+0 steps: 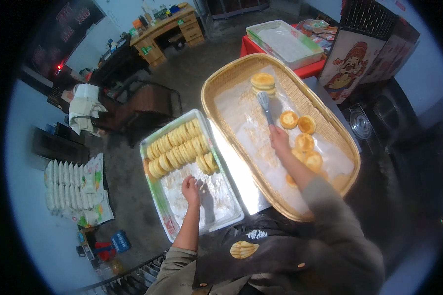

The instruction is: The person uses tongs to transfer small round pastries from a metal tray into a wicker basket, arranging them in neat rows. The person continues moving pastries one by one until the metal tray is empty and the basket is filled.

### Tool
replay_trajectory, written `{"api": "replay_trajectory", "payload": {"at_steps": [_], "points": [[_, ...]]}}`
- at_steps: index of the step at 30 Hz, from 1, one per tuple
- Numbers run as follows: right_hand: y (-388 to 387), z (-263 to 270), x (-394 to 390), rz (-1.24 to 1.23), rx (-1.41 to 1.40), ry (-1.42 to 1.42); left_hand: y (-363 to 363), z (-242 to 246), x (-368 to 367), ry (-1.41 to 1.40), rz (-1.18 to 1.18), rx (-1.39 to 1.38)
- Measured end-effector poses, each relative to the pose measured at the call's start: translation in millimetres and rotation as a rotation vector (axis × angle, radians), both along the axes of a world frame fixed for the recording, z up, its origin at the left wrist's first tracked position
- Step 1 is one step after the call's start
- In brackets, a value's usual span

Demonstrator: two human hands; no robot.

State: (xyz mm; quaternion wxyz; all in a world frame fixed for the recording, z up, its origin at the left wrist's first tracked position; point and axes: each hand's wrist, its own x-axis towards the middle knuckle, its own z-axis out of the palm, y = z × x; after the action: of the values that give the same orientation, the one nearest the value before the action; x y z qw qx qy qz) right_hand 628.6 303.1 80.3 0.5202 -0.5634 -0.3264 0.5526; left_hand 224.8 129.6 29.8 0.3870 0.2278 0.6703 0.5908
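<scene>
My right hand (279,139) grips the handle of a grey pastry brush (264,104) over a paper-lined wicker basket (221,121). The brush head is just in front of a small stack of round golden flatbreads (263,82). More browned flatbreads (304,142) lie along the basket's right side, some hidden behind my forearm. My left hand (190,188) hovers over the bare lining of a shallow white tray (221,217), fingers partly curled; nothing is visible in it, but its inner side is hidden. Beyond it, rows of pale round flatbreads (177,145) stand on edge in the tray.
Crumbs lie on both linings. A metal tabletop (245,184) shows between tray and basket. Behind the basket is another lined tray (280,40) on a red cloth. A brown chair (149,101) stands beyond the left tray; packed white bags (68,184) are at far left.
</scene>
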Motion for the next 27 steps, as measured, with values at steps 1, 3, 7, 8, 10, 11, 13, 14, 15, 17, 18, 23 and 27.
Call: {"api": "replay_trajectory", "payload": {"at_steps": [1, 3, 7, 8, 10, 11, 13, 14, 15, 17, 18, 23, 27], "points": [[-3, 10, -7, -0.009, -0.033, -0.073, 8, 9, 2, 0.006, -0.029, 0.027], [-18, 32, -22, 0.003, -0.020, 0.039, 25, 28, 3, 0.040, -0.060, 0.037], [-84, 61, -46, 0.189, -0.252, 0.099, 47, 55, 6, -0.063, -0.146, 0.012], [-104, 63, -47, 0.204, -0.291, 0.097, 46, 58, 5, -0.072, -0.168, -0.002], [-129, 63, -36, 0.259, -0.330, 0.124, 38, 59, 1, -0.075, -0.174, -0.025], [-136, 61, -27, 0.239, -0.336, 0.075, 31, 56, -2, -0.065, -0.179, -0.034], [-140, 55, -4, 0.188, -0.391, -0.017, 16, 48, -8, -0.086, -0.173, -0.070], [-140, 52, 10, 0.185, -0.400, -0.066, 7, 43, -11, -0.102, -0.154, -0.121], [-139, 49, 24, 0.170, -0.429, -0.127, 0, 36, -13, -0.087, -0.170, -0.113], [-138, 45, 48, 0.147, -0.462, -0.187, -19, 24, -16, -0.088, -0.143, -0.210], [-138, 44, 57, 0.137, -0.467, -0.187, -29, 18, -15, -0.098, -0.136, -0.208], [-152, 52, 95, 0.091, -0.625, -0.032, -63, 0, -11, -0.129, -0.132, -0.243], [-154, 58, 109, 0.161, -0.660, 0.053, -73, -3, 1, -0.112, -0.084, -0.329]]}}
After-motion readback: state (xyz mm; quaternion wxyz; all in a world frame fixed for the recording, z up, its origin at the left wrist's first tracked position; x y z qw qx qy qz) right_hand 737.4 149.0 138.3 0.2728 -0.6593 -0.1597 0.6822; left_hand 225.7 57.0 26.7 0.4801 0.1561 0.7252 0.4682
